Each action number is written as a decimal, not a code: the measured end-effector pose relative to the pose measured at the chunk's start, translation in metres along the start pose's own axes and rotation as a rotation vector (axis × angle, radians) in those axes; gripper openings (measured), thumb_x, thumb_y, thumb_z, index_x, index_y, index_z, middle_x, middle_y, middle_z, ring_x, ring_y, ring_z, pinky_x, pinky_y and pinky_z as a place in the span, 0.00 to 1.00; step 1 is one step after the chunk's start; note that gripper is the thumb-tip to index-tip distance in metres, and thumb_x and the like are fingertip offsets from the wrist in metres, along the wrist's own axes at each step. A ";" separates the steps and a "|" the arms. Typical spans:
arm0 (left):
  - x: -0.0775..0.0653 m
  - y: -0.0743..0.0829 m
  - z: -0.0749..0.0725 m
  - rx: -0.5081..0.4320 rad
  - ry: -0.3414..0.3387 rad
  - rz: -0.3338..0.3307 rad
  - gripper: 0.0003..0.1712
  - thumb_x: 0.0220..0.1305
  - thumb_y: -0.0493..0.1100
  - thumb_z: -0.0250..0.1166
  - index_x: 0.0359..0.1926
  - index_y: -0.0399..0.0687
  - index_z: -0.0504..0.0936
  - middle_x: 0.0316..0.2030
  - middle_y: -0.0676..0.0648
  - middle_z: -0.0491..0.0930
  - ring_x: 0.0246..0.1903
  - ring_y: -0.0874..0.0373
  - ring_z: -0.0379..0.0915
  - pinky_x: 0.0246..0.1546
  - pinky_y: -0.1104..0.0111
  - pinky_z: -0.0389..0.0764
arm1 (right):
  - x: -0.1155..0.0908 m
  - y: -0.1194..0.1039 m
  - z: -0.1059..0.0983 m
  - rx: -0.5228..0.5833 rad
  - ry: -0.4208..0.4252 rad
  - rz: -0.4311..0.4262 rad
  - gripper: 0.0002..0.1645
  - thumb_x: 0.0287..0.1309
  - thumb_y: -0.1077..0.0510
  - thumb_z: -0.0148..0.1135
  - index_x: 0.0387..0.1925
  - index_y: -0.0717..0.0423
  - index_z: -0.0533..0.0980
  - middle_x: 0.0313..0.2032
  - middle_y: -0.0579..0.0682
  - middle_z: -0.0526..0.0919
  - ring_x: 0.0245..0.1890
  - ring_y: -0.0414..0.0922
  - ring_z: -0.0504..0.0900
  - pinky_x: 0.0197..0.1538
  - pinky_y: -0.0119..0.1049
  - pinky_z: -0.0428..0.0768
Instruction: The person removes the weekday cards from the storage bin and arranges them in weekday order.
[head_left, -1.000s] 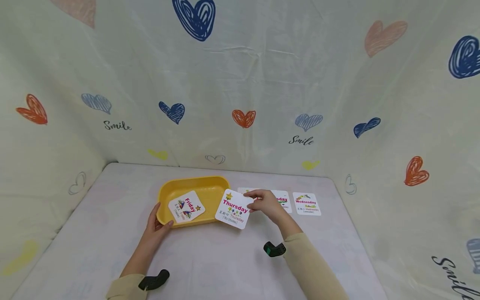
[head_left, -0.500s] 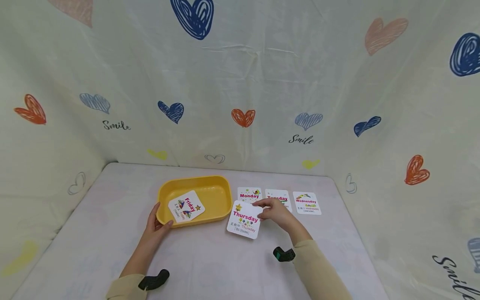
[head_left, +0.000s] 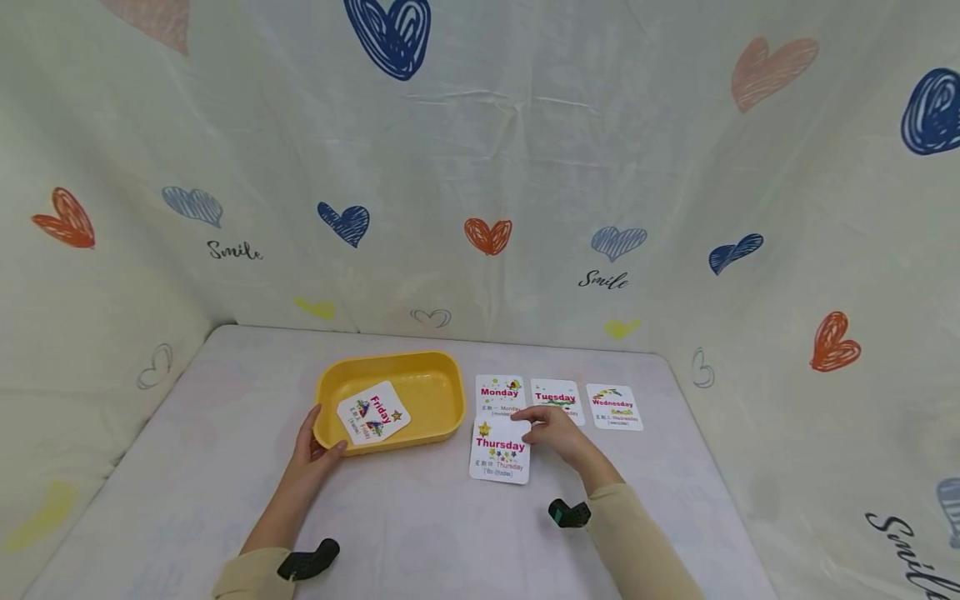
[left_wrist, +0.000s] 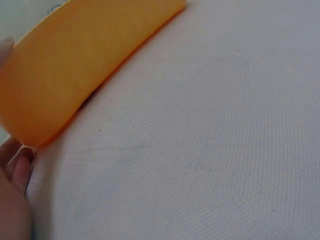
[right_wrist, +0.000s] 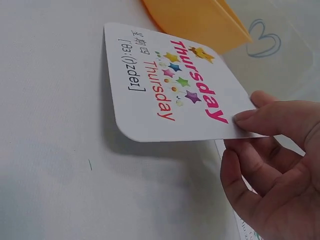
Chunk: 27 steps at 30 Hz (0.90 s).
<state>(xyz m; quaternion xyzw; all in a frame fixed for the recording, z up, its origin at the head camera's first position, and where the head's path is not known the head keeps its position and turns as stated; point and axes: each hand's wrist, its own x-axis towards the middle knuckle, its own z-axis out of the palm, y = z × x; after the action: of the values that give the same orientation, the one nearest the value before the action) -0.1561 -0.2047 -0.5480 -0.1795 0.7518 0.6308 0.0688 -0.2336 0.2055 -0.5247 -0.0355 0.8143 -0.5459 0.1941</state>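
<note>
Well, a left hand [head_left: 309,463] grips the left end of a yellow tray [head_left: 437,390] on the white table [head_left: 420,525]. Its thumb is on the tray's front rim, and the other fingers curl along its left side. A black gadget [head_left: 307,560] is on that wrist, in front of the tray. Inside the tray, on the left, I can see the Friday card [head_left: 372,412], face up and crooked. Just right of the tray is the Thursday card [head_left: 498,457], held a little above the table. Behind it, also right of the tray, lies the Monday card [head_left: 500,393], its bottom edge covered from where I stand. Next, farther right of the tray, the right hand [head_left: 558,435] pinches the top right corner of Thursday, thumb on top and fingers under. Past that hand, away from the tray, lie the Tuesday card [head_left: 557,397] and, farthest off, the Wednesday card [head_left: 613,407].
</note>
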 end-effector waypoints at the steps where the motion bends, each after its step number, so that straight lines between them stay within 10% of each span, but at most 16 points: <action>1: 0.000 0.000 0.000 0.004 0.002 0.000 0.55 0.64 0.51 0.66 0.77 0.70 0.35 0.72 0.39 0.49 0.65 0.42 0.51 0.67 0.48 0.54 | 0.000 0.001 0.001 -0.001 0.006 0.001 0.21 0.51 0.72 0.64 0.48 0.58 0.82 0.54 0.54 0.77 0.38 0.45 0.76 0.41 0.37 0.78; 27: 0.000 -0.001 -0.001 -0.017 -0.013 0.020 0.55 0.64 0.51 0.66 0.77 0.70 0.36 0.73 0.39 0.47 0.66 0.42 0.51 0.67 0.50 0.55 | -0.007 0.021 0.014 0.122 0.151 0.064 0.20 0.51 0.70 0.68 0.49 0.63 0.80 0.40 0.54 0.81 0.37 0.45 0.81 0.43 0.37 0.80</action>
<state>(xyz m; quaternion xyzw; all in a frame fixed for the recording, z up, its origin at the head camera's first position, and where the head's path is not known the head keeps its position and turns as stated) -0.1559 -0.2059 -0.5490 -0.1685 0.7478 0.6388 0.0657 -0.2188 0.2038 -0.5463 0.0437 0.7925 -0.5891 0.1513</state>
